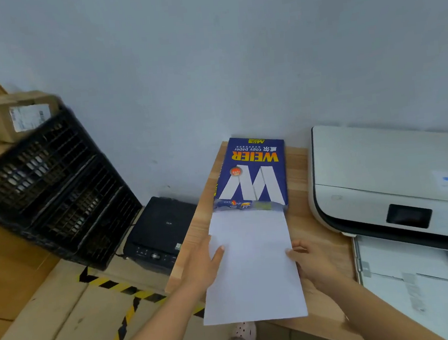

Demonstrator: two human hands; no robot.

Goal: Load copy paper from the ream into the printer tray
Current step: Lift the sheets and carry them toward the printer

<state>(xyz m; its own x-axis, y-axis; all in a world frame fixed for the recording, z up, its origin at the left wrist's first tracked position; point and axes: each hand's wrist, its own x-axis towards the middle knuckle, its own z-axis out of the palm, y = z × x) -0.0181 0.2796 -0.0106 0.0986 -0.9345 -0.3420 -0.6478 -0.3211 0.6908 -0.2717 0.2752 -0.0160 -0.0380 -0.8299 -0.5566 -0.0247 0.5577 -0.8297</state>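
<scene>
1. Two bare hands grip a white stack of copy paper [253, 265] by its long edges: left hand [201, 269] with thumb on top, right hand [310, 261] with fingers curled at the edge.
2. The stack's far end sits in the torn mouth of the blue paper ream wrapper [251, 174], its near end overhanging the light wooden tabletop [298, 179].
3. A white printer [385, 172] stands to the right, its pulled-out grey paper tray [417, 283] in front.
4. Left, lower down: black plastic crates [53, 182], a small black printer [159, 229], flattened cardboard [54, 320] with yellow-black tape, below a pale wall [208, 62].
</scene>
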